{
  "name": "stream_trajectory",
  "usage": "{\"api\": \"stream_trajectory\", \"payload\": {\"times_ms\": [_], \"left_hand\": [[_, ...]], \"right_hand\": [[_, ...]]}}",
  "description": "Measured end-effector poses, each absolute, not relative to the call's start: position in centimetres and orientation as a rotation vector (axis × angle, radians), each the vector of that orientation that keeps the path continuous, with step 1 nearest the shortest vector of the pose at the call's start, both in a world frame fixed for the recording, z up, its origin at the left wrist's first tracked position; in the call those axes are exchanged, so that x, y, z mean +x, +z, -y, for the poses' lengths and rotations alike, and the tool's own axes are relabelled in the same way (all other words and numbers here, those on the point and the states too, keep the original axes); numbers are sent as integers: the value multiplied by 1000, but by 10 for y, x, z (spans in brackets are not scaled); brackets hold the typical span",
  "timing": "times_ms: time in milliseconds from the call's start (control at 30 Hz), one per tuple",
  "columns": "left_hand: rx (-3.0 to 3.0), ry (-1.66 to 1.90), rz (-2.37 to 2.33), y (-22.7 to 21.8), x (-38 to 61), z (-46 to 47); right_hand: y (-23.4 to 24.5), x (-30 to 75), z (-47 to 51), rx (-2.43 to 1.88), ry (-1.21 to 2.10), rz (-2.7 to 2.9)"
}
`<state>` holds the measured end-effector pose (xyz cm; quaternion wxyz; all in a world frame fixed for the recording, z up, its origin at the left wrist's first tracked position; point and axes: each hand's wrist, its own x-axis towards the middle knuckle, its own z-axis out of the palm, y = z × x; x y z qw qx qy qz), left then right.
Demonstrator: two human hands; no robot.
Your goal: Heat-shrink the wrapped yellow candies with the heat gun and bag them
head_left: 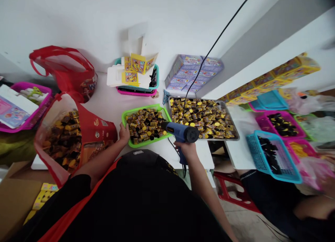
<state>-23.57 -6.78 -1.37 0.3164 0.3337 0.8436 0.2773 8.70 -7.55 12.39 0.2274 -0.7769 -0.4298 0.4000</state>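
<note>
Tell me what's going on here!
A person holds a blue heat gun in their right hand, pointed toward a green basket of small yellow-and-black packets. Their left hand touches the basket's rim. Beside the basket, a metal tray holds many more packets.

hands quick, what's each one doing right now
left hand: on the green basket's rim, grip cannot be told
right hand: closed, holding a blue heat gun

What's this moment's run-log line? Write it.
left hand: green plastic basket rim | right hand: blue heat gun, aimed at yellow-black packets
</note>
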Motion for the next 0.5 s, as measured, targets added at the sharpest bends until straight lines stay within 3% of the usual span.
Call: {"api": "stream_trajectory", "payload": {"times_ms": [500], "left_hand": [[884,701,-2281,-14,-235,68]], "right_hand": [[130,48,10,-1768,1304,1138]]}}
